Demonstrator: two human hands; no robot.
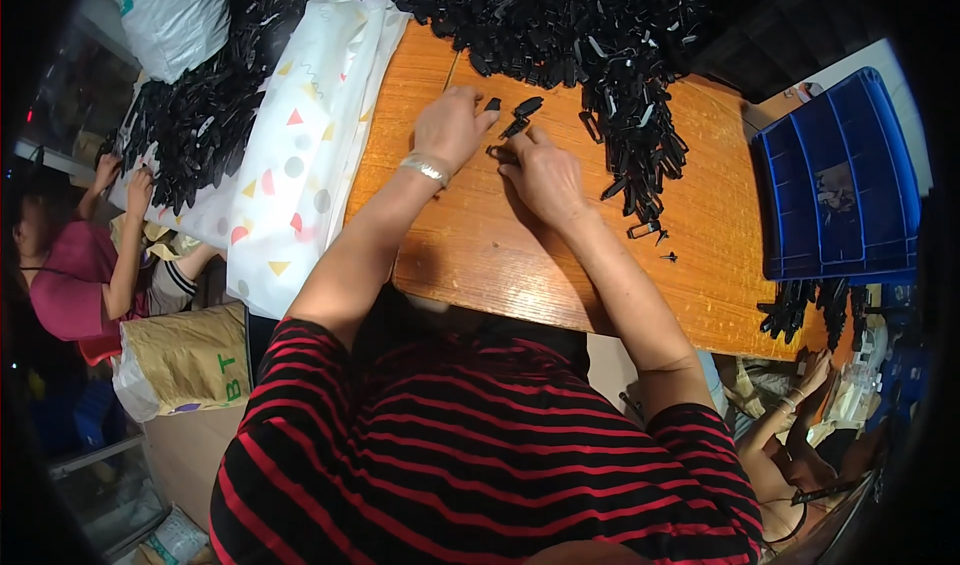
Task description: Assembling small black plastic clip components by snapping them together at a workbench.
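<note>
Over the wooden table, my left hand has its thumb and index finger pinched at a small black plastic piece. To its right, my right hand is closed, with the thumb and fingertips on a narrow black plastic part. Between the two hands lie a few more black clip-like parts, close to the right fingertips. The exact shape of what each hand grips is partly covered by the fingers. A metal bracelet circles my left wrist.
A large heap of black plastic parts covers the far side, trailing down the right. A patterned white sheet lies left. At the right stands a blue crate. Other people's hands work at the left and right edges.
</note>
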